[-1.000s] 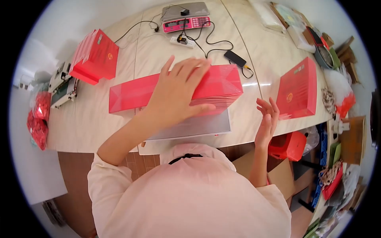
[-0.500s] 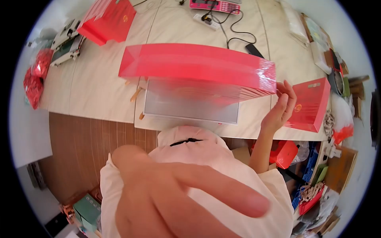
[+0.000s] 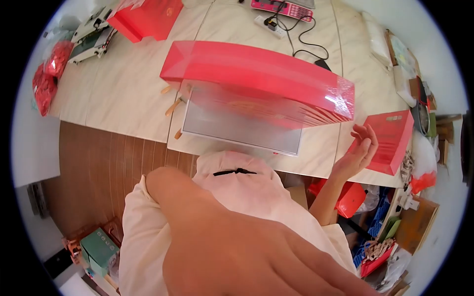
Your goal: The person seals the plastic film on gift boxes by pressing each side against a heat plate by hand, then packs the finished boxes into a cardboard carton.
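Note:
A long red box (image 3: 261, 66) in clear shiny film stands on edge on a flat grey panel (image 3: 237, 123) with a pale frame, at the table's front. My left hand (image 3: 261, 256) looms large, close to the camera, above my lap. Its fingers stretch toward the lower right, with the tips cut off by the frame edge. It touches nothing that I can see. To the right of the wrapped box, my right hand (image 3: 359, 150) is raised with fingers loosely bent and apart, holding nothing. Behind it, another red box (image 3: 387, 140) stands on the table.
Wooden-handled tools (image 3: 173, 107) lie left of the panel. A red box (image 3: 145, 19) and a scale-like device (image 3: 94, 44) sit at the back left. A power strip (image 3: 269, 25), cables and a pink device (image 3: 291, 10) are at the back. Shelves with packaging line the right.
My right hand has come away from the wrapped box's right end, down and to the right. My left hand has shifted right and lower. The view has tilted slightly.

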A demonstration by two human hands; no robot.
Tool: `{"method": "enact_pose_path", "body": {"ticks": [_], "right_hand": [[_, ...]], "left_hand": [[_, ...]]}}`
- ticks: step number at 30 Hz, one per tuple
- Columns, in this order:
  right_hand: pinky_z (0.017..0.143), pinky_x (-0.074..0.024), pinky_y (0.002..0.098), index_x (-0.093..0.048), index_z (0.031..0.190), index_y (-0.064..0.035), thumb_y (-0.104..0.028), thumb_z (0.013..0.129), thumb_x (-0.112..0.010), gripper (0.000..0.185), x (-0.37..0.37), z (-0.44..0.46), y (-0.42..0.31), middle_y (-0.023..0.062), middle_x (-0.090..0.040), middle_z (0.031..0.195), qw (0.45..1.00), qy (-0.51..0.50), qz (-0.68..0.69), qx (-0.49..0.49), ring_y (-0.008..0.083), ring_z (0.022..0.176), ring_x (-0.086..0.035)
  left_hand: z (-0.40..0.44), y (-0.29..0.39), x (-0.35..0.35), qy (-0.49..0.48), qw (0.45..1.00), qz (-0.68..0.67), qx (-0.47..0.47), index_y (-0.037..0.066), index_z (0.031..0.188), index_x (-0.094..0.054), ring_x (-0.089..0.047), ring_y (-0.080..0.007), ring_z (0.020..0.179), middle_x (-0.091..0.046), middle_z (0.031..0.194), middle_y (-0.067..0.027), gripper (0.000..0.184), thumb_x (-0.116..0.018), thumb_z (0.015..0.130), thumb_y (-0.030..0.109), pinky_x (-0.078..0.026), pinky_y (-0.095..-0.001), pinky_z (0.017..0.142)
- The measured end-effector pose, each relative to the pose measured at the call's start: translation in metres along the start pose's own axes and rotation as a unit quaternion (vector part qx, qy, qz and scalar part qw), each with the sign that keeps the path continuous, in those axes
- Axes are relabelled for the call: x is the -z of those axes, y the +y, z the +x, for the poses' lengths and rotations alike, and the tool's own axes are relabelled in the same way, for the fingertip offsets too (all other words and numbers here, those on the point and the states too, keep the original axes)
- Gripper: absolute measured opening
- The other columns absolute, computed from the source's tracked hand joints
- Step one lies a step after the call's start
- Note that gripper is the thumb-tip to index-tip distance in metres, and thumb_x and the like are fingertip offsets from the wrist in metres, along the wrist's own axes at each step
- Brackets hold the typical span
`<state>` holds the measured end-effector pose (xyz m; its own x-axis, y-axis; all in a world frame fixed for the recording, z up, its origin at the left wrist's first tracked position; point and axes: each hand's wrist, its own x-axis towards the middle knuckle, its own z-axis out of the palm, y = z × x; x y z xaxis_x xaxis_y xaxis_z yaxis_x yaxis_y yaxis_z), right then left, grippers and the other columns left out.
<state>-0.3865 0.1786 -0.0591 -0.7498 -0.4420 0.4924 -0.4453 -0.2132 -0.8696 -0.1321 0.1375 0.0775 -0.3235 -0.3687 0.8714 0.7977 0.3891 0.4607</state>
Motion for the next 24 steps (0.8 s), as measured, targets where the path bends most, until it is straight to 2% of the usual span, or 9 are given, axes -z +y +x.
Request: {"method": "enact_pose_path", "body": {"ticks": [6,10,12,13,15,18,19,21,24], "right_hand": [[0.079,-0.0463,0.0328,-0.054,0.113,0.0032,-0.016,0.098,-0.036,0.030,-0.008,-0.001,-0.003,0.0139,-0.061,0.098,0.999,-0.028,0.042,0.017,0.0206,0.092,-0.059],[0.096,-0.0388,0.0367,-0.038,0.133,0.0005,-0.046,0.094,-0.043,0.061,-0.032,0.023,-0.014,0.0177,-0.052,0.124,0.976,-0.140,0.159,-0.057,0.0249,0.113,-0.051],[0.102,-0.0357,0.0356,-0.032,0.137,-0.0008,-0.048,0.092,-0.046,0.067,-0.048,0.026,-0.022,0.0195,-0.045,0.134,0.965,-0.188,0.166,-0.072,0.0256,0.123,-0.044],[0.102,-0.0354,0.0352,-0.033,0.137,-0.0007,-0.049,0.091,-0.045,0.068,-0.055,0.026,-0.021,0.0198,-0.044,0.134,0.961,-0.213,0.172,-0.031,0.0242,0.122,-0.045],[0.101,-0.0364,0.0345,-0.035,0.136,-0.0007,-0.049,0.091,-0.046,0.067,-0.064,0.026,-0.022,0.0194,-0.044,0.135,0.962,-0.207,0.171,-0.052,0.0231,0.122,-0.046],[0.097,-0.0398,0.0322,-0.043,0.131,-0.0003,-0.042,0.089,-0.046,0.059,-0.077,0.024,-0.028,0.0157,-0.047,0.129,0.963,-0.163,0.173,-0.124,0.0207,0.115,-0.049],[0.096,-0.0403,0.0318,-0.045,0.129,-0.0001,-0.038,0.087,-0.044,0.057,-0.077,0.023,-0.023,0.0141,-0.049,0.125,0.973,-0.135,0.158,-0.102,0.0203,0.112,-0.050],[0.093,-0.0408,0.0313,-0.049,0.124,0.0006,-0.029,0.080,-0.041,0.054,-0.080,0.024,-0.023,0.0110,-0.050,0.115,0.977,-0.099,0.160,-0.100,0.0199,0.106,-0.051],[0.094,-0.0402,0.0321,-0.048,0.124,0.0008,-0.029,0.081,-0.041,0.053,-0.078,0.023,-0.016,0.0114,-0.049,0.117,0.978,-0.104,0.161,-0.077,0.0206,0.107,-0.051]], "left_hand": [[-0.009,-0.021,0.066,0.033,0.984,0.176,-0.024,-0.001,0.118,-0.050,-0.048,-0.0314,0.116,-0.053,0.122,-0.0187,0.044,-0.046,0.093,0.035,-0.034,-0.0450,0.100],[-0.012,-0.030,0.152,0.198,0.877,0.434,0.058,0.000,0.126,-0.045,-0.046,-0.0311,0.123,-0.046,0.133,-0.0186,0.052,-0.047,0.092,0.040,-0.033,-0.0456,0.104],[-0.031,-0.039,0.187,0.239,0.834,0.478,0.138,0.001,0.135,-0.036,-0.042,-0.0290,0.127,-0.040,0.138,-0.0186,0.065,-0.048,0.090,0.047,-0.032,-0.0449,0.106],[-0.042,-0.045,0.193,0.239,0.834,0.477,0.138,0.001,0.135,-0.036,-0.042,-0.0290,0.127,-0.040,0.138,-0.0186,0.065,-0.048,0.090,0.047,-0.032,-0.0449,0.106],[-0.056,-0.050,0.199,0.269,0.893,0.223,0.282,0.003,0.143,-0.025,-0.034,-0.0288,0.134,-0.037,0.141,-0.0163,0.086,-0.049,0.084,0.062,-0.027,-0.0439,0.110],[-0.062,-0.058,0.184,0.242,0.909,0.173,0.293,0.006,0.145,-0.020,-0.032,-0.0299,0.135,-0.035,0.143,-0.0165,0.102,-0.047,0.076,0.075,-0.029,-0.0439,0.109],[-0.063,-0.062,0.180,0.239,0.919,0.174,0.260,0.006,0.143,-0.027,-0.040,-0.0255,0.128,-0.041,0.138,-0.0154,0.090,-0.048,0.079,0.067,-0.035,-0.0399,0.105],[-0.066,-0.062,0.177,0.262,0.895,0.224,0.283,0.006,0.142,-0.029,-0.043,-0.0235,0.125,-0.043,0.134,-0.0147,0.089,-0.049,0.079,0.066,-0.037,-0.0376,0.102],[-0.067,-0.062,0.179,0.279,0.875,0.254,0.303,0.004,0.137,-0.034,-0.048,-0.0180,0.116,-0.047,0.125,-0.0109,0.085,-0.051,0.078,0.062,-0.042,-0.0321,0.095]]}}
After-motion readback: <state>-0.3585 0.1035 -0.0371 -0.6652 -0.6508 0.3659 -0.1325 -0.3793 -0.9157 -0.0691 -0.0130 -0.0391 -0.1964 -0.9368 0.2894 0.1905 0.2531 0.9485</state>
